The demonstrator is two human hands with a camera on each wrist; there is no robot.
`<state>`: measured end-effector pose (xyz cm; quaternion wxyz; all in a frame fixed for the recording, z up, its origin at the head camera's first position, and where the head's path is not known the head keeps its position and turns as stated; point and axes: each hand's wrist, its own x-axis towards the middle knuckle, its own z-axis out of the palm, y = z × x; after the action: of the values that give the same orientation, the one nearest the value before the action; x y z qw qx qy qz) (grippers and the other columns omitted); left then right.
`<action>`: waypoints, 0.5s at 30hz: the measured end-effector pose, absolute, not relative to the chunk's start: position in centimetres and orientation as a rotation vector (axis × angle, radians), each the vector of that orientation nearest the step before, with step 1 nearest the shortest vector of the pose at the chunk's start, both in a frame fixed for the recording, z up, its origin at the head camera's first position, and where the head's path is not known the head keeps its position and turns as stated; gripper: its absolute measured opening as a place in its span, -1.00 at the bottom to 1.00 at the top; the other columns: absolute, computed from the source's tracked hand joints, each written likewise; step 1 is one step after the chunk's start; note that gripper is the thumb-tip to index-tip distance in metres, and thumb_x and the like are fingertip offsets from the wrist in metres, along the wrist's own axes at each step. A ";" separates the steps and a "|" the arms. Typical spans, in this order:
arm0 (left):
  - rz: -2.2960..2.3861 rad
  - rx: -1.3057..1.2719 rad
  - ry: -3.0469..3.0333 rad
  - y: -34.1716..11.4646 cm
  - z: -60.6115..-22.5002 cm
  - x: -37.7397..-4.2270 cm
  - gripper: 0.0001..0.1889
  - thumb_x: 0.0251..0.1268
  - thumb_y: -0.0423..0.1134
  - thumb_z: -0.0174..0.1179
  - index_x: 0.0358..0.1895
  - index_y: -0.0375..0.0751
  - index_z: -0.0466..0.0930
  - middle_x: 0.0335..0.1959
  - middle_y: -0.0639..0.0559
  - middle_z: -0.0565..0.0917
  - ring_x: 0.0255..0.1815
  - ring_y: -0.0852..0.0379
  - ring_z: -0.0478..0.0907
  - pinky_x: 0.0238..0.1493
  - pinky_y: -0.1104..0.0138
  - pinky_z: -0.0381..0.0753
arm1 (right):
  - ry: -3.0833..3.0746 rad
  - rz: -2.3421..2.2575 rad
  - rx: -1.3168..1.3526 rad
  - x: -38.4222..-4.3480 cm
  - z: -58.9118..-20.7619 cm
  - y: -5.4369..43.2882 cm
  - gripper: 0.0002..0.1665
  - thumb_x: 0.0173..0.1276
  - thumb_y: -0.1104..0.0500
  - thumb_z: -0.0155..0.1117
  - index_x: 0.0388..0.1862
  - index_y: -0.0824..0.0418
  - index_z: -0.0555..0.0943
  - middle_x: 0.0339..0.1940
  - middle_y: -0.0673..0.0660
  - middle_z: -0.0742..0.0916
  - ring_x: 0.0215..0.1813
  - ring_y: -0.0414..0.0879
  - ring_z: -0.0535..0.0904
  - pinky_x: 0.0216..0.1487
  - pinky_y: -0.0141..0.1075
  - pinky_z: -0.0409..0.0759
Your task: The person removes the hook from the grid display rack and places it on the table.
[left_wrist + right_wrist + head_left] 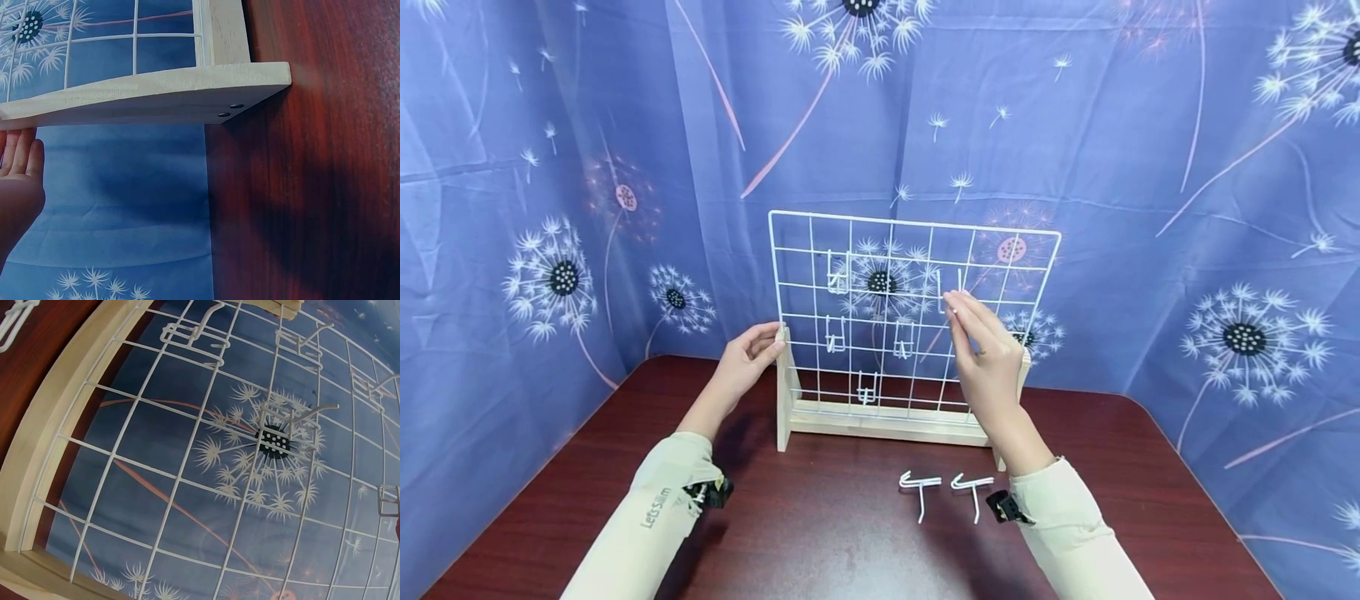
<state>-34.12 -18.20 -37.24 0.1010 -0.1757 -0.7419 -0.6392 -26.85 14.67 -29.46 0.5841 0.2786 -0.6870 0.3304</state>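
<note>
A white wire grid panel (917, 223) stands upright in a wooden stand (887, 427). My left hand (743, 360) holds the top of the stand's left side piece (785, 400) between thumb and fingers; in the left wrist view its fingers (22, 153) lie against the wood. In front of the grid's upper right part, my right hand (988, 354) pinches a white wire hook (939, 287) with its two prongs pointing up. At the right wrist view's right edge, part of that hook (389, 495) shows beside a sliver of fingertip. Several similar hooks (837, 337) hang on the grid.
Two more white hooks (921, 483) (973, 483) lie on the dark red wooden table (820, 533), in front of the stand's right half. Blue dandelion-print curtains (715, 183) enclose the table at the back and sides.
</note>
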 end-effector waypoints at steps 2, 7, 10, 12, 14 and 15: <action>-1.884 -0.515 -2.200 -18.2 -37.3 -34.1 -0.53 0.41 -0.31 0.13 0.31 -0.42 0.35 0.20 -0.40 0.48 -0.02 0.42 0.48 0.01 0.58 0.47 | -1.597 0.763 0.662 -26.8 -29.7 14.7 -0.72 0.27 0.43 0.29 -0.04 0.32 0.70 -0.04 0.22 0.73 0.06 0.16 0.63 0.17 -0.31 0.52; -1.877 -0.508 -2.213 -18.1 -37.4 -34.2 -0.53 0.41 -0.29 0.13 0.31 -0.40 0.35 0.22 -0.37 0.48 -0.02 0.43 0.48 0.01 0.58 0.46 | -1.580 0.751 0.687 -26.6 -30.1 14.6 -0.70 0.24 0.47 0.30 -0.04 0.32 0.70 -0.06 0.24 0.73 0.04 0.16 0.64 0.15 -0.29 0.53; -1.879 -0.506 -2.210 -18.2 -37.4 -34.2 -0.53 0.41 -0.29 0.13 0.31 -0.39 0.35 0.21 -0.37 0.48 -0.02 0.43 0.47 0.01 0.58 0.46 | -1.574 0.746 0.710 -26.4 -30.3 14.5 -0.68 0.21 0.49 0.30 -0.05 0.33 0.70 -0.06 0.26 0.73 0.02 0.19 0.64 0.15 -0.27 0.54; -1.882 -0.509 -2.205 -18.2 -37.5 -34.3 -0.53 0.41 -0.30 0.13 0.31 -0.40 0.35 0.21 -0.39 0.48 -0.02 0.43 0.48 0.01 0.58 0.47 | -1.576 0.740 0.719 -26.3 -30.5 14.4 -0.68 0.20 0.50 0.31 -0.05 0.33 0.70 -0.06 0.25 0.73 0.03 0.19 0.64 0.16 -0.27 0.53; -1.882 -0.514 -2.198 -18.2 -37.5 -34.3 -0.54 0.41 -0.31 0.13 0.31 -0.41 0.35 0.20 -0.40 0.48 -0.03 0.43 0.48 0.01 0.58 0.47 | -1.581 0.735 0.730 -26.2 -30.6 14.4 -0.67 0.20 0.50 0.31 -0.05 0.33 0.70 -0.05 0.25 0.73 0.02 0.20 0.64 0.17 -0.26 0.52; -1.882 -0.517 -2.195 -18.2 -37.4 -34.3 -0.54 0.41 -0.31 0.13 0.30 -0.42 0.35 0.20 -0.40 0.48 -0.03 0.43 0.48 0.00 0.58 0.47 | -1.582 0.734 0.735 -26.1 -30.7 14.4 -0.66 0.19 0.51 0.31 -0.05 0.34 0.70 -0.05 0.25 0.73 0.02 0.19 0.64 0.17 -0.26 0.52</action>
<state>-34.27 -18.23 -37.45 0.1019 -0.1750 -0.7435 -0.6374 -26.10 14.40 -30.67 0.5845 0.3152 -0.6782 0.3147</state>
